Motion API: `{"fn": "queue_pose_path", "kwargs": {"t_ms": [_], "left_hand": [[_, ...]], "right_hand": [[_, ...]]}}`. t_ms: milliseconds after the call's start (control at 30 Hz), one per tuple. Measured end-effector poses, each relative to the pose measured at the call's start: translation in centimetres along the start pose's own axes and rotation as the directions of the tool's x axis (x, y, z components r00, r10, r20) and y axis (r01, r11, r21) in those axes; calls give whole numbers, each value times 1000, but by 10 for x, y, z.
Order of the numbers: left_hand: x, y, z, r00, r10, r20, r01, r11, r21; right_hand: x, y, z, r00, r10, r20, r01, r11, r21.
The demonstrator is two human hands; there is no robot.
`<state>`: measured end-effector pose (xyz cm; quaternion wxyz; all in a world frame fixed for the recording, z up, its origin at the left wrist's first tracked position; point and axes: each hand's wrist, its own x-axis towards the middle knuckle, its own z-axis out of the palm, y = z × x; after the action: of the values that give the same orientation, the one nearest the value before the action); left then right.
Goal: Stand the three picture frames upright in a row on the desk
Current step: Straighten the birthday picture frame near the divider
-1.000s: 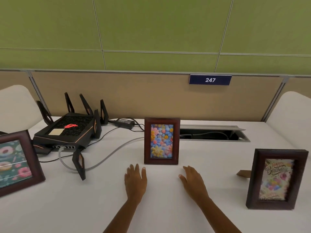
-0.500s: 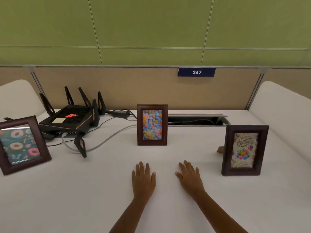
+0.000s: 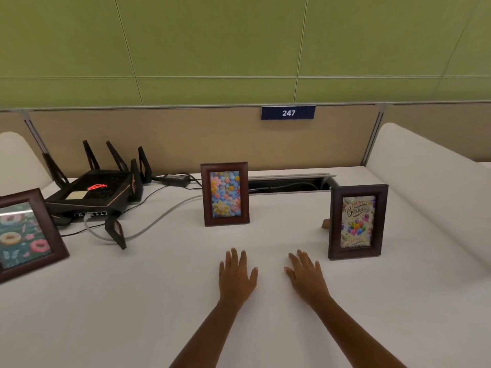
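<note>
Three dark wooden picture frames stand upright on the white desk (image 3: 159,301). The doughnut frame (image 3: 24,232) is at the far left, partly cut off by the view's edge. In the middle stands the flower frame (image 3: 225,193). The birthday frame (image 3: 357,221) is to the right, its back stand showing behind it. My left hand (image 3: 236,274) and my right hand (image 3: 305,276) lie flat on the desk, palms down, fingers apart, in front of the flower frame. Neither hand touches a frame.
A black router (image 3: 93,192) with several antennas sits at the back left, with cables (image 3: 159,221) trailing across the desk. An open cable slot (image 3: 289,184) lies behind the flower frame. A beige partition with a "247" plate (image 3: 288,112) backs the desk.
The view has shifted, so the frames sit differently in the picture. Both hands stay flat on the desk in about the same pose.
</note>
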<state>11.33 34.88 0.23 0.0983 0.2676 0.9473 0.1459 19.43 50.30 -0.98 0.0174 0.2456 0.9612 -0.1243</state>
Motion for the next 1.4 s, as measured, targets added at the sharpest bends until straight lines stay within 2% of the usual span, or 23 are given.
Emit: {"fn": "queue_pose_path", "kwargs": {"t_ms": [233,367,533,700,833,933,1033,1100,1233,1400], "left_hand": [[3,28,-5,997,76,-32,-76,997,-3],[10,54,-1,993,111,-40,-113,992,-61],[22,89,9,993,119,3,-117,984,-134],[34,133,16,997,47,54,-24,934,-357],[53,166,22,996,-17,87,67,793,-606],[65,189,19,994,-21,110,97,652,-752],[76,202,19,988,-31,153,144,557,-818],[81,208,19,983,-13,185,169,479,-862],[86,217,17,976,15,218,201,327,-923],[97,224,21,982,-12,191,188,227,-956]], "right_hand": [[-14,29,-14,985,73,-153,-65,996,58],[-16,51,-25,958,82,-276,-55,993,102],[-11,86,-33,863,91,-497,32,971,235],[-3,128,-45,780,107,-617,115,944,309],[7,161,-63,733,218,-644,107,898,427],[18,182,-74,746,316,-587,78,833,548],[31,200,-80,835,400,-378,7,679,734],[39,209,-83,887,401,-230,-44,568,822],[52,223,-84,963,269,-35,-104,484,869],[63,227,-85,994,78,76,-102,443,890]]}}
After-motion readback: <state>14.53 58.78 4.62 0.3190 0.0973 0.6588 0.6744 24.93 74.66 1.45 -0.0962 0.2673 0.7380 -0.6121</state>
